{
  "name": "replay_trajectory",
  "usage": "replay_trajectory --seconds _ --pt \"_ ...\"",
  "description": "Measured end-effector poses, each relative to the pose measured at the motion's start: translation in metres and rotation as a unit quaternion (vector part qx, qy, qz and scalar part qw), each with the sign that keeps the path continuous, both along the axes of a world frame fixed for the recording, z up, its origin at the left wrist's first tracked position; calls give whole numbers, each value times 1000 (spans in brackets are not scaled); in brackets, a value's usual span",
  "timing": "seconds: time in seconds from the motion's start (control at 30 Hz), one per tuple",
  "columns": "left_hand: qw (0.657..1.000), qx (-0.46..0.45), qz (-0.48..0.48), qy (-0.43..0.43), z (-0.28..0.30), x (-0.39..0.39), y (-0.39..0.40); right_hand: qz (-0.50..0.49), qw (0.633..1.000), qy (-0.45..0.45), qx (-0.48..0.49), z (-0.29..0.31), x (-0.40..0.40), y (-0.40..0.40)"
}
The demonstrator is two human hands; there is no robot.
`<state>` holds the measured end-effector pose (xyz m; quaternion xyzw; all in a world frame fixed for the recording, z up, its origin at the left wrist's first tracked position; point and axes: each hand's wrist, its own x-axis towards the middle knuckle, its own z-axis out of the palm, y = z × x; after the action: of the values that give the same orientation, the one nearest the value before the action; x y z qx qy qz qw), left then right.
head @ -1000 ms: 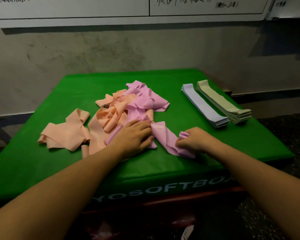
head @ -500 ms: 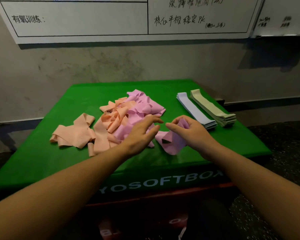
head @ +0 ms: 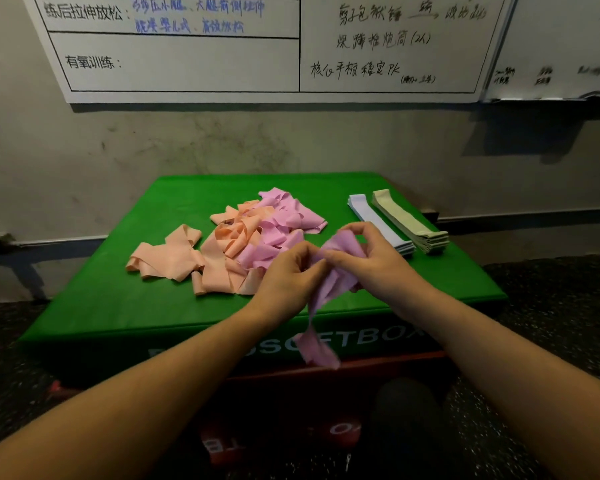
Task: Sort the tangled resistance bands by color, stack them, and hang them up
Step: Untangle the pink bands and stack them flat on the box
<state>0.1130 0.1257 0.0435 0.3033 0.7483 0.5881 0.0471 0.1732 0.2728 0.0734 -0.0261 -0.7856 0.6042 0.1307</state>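
Both hands (head: 329,268) around pink band (head: 336,282)

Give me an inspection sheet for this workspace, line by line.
Surface: green soft box top, printed lettering on its front edge.
Job's things: pink band lifted off the box, one end hanging over the front edge; tangled pile of peach bands and pink bands at centre; flat lavender stack and pale green stack side by side at right rear.
Clutter: nothing seen.
Hands: left hand and right hand both pinch the lifted pink band.
Cables: nothing seen.
Surroundings: whiteboard with handwriting on a stained wall; dark floor.
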Motion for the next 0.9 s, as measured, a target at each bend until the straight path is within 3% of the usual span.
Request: replay_trajectory --seconds 0.13,0.37,0.5,0.73,0.9 --pt "998 29 0 -48 2 21 -12 11 994 -15 -112 7 21 3" --pt "996 35 -38 -77 7 58 -29 -11 999 11 -32 9 59 -6" --pt "988 76 -68 -114 17 73 -32 -10 999 19 -44 12 71 -12" --pt "989 94 -16 -111 27 89 -32 15 995 23 -99 16 94 -18" --pt "993 82 -1 -89 26 101 -40 -47 990 65 -116 11 108 -19"
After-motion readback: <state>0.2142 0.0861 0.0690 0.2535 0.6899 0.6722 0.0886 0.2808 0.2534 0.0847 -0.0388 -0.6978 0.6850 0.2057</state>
